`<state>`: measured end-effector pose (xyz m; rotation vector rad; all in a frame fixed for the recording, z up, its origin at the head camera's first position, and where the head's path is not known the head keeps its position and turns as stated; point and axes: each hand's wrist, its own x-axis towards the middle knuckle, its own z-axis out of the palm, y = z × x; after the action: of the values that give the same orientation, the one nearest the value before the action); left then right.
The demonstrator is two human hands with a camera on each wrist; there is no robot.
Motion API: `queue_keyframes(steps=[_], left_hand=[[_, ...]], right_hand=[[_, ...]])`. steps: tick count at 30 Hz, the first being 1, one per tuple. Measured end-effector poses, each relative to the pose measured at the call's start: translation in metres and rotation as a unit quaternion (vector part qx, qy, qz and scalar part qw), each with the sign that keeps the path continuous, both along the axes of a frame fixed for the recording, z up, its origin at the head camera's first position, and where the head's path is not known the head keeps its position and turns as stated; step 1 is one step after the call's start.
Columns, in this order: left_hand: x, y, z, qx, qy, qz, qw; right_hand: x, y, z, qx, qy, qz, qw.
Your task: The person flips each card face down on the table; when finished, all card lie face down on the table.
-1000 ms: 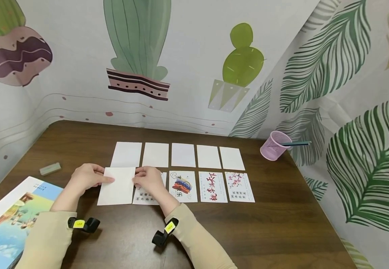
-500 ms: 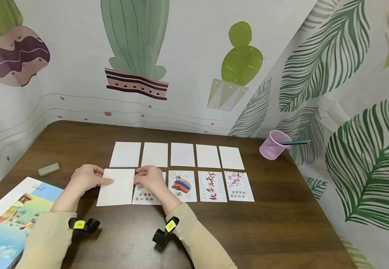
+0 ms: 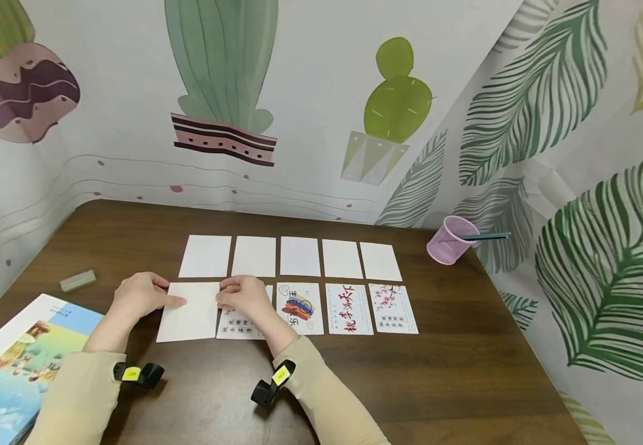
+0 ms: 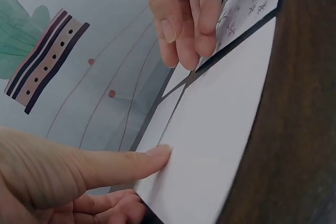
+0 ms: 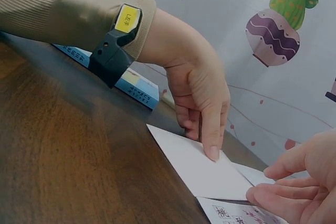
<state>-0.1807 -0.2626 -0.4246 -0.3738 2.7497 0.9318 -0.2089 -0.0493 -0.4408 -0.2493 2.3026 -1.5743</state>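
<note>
A blank white card [image 3: 188,312] lies at the left end of the near row, its edges lined up roughly with its neighbours. My left hand [image 3: 140,296] pinches its left edge, the thumb on top and the other fingers curled at the side, as the left wrist view shows. My right hand [image 3: 246,296] is at the card's upper right corner with loosely bent fingers; in the left wrist view these fingertips [image 4: 188,59] hover just beyond the card. Beneath the right hand, a printed card [image 3: 238,327] with characters and blossom is partly hidden.
Several blank cards [image 3: 299,256] form the far row. More printed cards [image 3: 349,309] continue the near row rightward. A pink pen cup [image 3: 446,242] stands at the back right. An eraser-like grey block [image 3: 78,280] and a colourful book [image 3: 26,364] lie on the left.
The blank card has come slightly down toward me, so a gap now shows between it and the far row. The left hand stays on it; the right hand has barely moved.
</note>
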Motion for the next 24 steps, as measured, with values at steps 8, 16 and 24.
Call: queue_keyframes(steps=[8,16,24], left_hand=[[-0.001,0.006,0.002,0.023,0.014,-0.011,0.9996],[0.001,0.034,0.003,0.138,0.031,-0.043,0.9891],[-0.001,0.058,-0.006,0.185,0.053,-0.053,0.9799]], right_hand=[[-0.003,0.01,0.002,0.039,0.033,0.019,0.9985],[-0.008,0.041,0.009,0.04,0.032,0.011,0.9987],[-0.009,0.074,0.007,0.046,0.031,-0.009,0.9984]])
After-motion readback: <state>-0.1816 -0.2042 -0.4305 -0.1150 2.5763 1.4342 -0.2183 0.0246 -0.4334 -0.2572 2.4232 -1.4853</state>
